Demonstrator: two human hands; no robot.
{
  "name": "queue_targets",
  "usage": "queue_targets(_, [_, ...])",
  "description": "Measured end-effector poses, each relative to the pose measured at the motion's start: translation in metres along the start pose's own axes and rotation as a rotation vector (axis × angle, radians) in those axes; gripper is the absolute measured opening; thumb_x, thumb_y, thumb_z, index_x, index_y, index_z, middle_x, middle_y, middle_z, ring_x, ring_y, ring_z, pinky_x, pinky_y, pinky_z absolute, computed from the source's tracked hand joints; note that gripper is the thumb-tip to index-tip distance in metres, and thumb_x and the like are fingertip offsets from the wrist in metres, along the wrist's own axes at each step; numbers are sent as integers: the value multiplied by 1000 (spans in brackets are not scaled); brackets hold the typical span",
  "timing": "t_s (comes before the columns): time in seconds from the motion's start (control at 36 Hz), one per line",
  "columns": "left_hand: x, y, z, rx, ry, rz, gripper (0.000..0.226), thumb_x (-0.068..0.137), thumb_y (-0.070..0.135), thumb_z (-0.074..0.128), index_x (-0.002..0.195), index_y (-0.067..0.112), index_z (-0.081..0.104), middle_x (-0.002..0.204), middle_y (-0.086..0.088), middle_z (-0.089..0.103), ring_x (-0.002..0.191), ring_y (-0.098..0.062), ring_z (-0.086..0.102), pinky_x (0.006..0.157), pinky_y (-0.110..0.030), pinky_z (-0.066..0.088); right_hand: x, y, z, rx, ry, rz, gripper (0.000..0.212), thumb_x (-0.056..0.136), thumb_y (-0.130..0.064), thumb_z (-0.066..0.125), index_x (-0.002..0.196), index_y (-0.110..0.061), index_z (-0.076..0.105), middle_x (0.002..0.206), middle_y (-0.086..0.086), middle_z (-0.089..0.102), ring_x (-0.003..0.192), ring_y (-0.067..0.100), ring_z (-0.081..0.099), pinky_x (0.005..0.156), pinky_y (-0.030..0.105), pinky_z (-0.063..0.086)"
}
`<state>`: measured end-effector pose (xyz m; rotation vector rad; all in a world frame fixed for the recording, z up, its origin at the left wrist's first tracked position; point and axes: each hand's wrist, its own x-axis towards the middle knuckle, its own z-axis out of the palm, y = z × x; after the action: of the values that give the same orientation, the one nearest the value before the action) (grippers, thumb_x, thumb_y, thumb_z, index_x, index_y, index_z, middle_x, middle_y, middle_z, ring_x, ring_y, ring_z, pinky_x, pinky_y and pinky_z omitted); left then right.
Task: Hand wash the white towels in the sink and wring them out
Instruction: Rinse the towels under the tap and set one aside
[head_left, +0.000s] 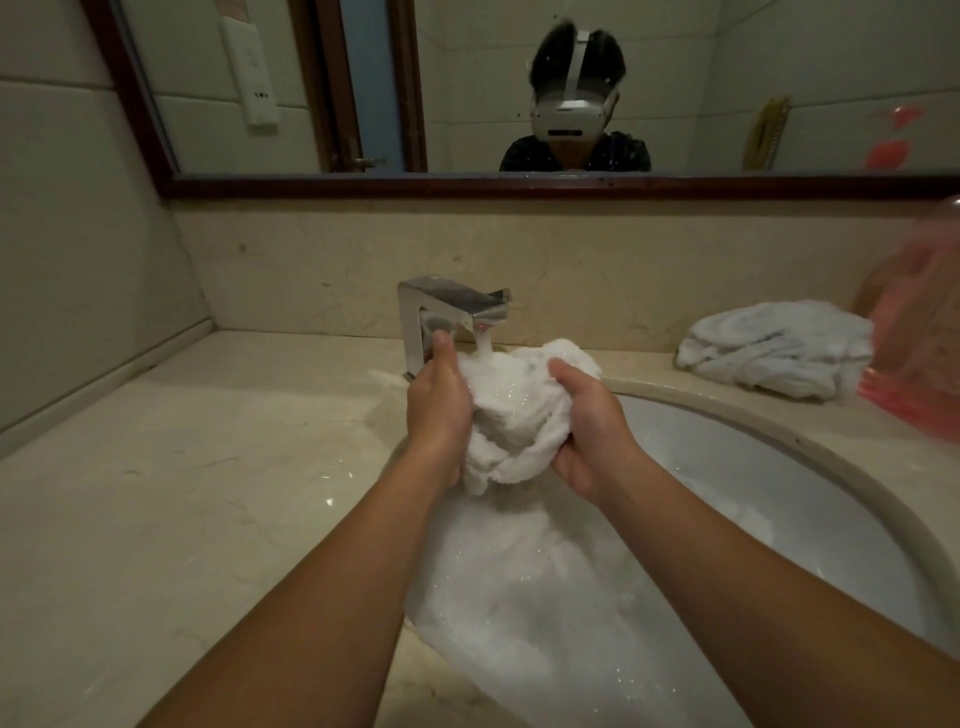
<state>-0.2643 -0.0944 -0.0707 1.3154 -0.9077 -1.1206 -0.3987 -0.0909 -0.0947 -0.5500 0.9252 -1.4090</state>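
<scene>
Head view: towel washing at a marble counter (156, 493).
White sink (779, 499) holds suds; above it, left hand (439, 410) and right hand (587, 431) each close their fingers around a bunched wet towel (514, 410) under the running faucet (441, 306). Second towel (774, 351) lies on the counter, right.

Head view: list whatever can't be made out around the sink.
- Sink bottom and drain: hidden by suds and soaked cloth.
- Towel middle: bunched between the left hand and right hand, its full shape unclear.
- Pink object at the right edge: blurred and cut off.
- Faucet base: partly behind the left hand.
- Towel on the counter: wet or dry unclear.
</scene>
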Motion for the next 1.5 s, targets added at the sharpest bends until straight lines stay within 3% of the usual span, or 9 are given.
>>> queue_targets(0.17, [-1,0,2,-38,-2,37,62,100,72,46,125,21,72,113,-2,77,107,-23,72,103,-48,57,3,3,-3,-21,-22,-32,46,103,-33,65,139,-5,64,123,19,77,113,38,75,108,55,55])
queue_targets(0.31, [-2,0,0,-8,6,75,62,99,75,44,105,21,73,104,-4,78,102,-23,73,101,-49,57,0,5,-3,-27,-85,-27,50,101,-40,63,137,-4,67,125,21,76,116,39,74,112,54,52])
queue_targets(0.53, [-2,0,0,3,5,71,56,101,73,42,95,25,71,102,-4,78,99,-23,74,98,-49,59,-2,6,-1,-97,-60,-54,48,100,-40,66,134,-6,68,119,21,78,110,38,76,104,52,58])
queue_targets(0.83, [1,-3,-1,34,16,73,66,97,79,41,96,22,74,98,-6,79,96,-26,76,96,-53,60,-3,6,1,-136,-49,-71,43,102,-37,64,135,-9,66,115,19,79,105,35,78,95,47,62])
queue_targets(0.97, [0,-2,-1,42,21,60,69,98,77,40,97,18,75,98,-9,79,96,-27,75,97,-52,59,-1,7,0,-150,-27,-70,46,99,-38,66,136,-9,65,116,20,79,106,36,78,102,53,59])
queue_targets(1.19, [-1,0,-1,40,30,57,78,101,75,38,105,7,74,100,-13,78,95,-29,75,96,-52,59,1,8,-1,-166,-21,-63,49,98,-40,67,136,-9,65,115,21,78,106,37,78,102,53,59])
queue_targets(1.36, [0,-1,-1,50,29,63,71,100,76,37,93,15,74,98,-9,78,95,-28,74,97,-52,59,4,10,-1,-165,-19,-68,68,82,-46,73,139,-10,62,116,21,78,105,37,78,99,53,60])
queue_targets(1.44, [0,-1,-1,51,31,58,68,102,74,37,90,16,72,97,-9,78,95,-27,74,97,-51,59,4,10,-2,-180,-14,-79,60,88,-44,71,137,-10,63,115,20,79,104,37,78,99,52,61])
queue_targets(1.5, [0,-1,-1,50,33,57,69,101,74,38,91,15,72,96,-9,78,95,-27,74,97,-52,59,5,10,-2,-186,-11,-79,68,82,-47,73,138,-10,63,115,20,79,103,36,79,99,53,61])
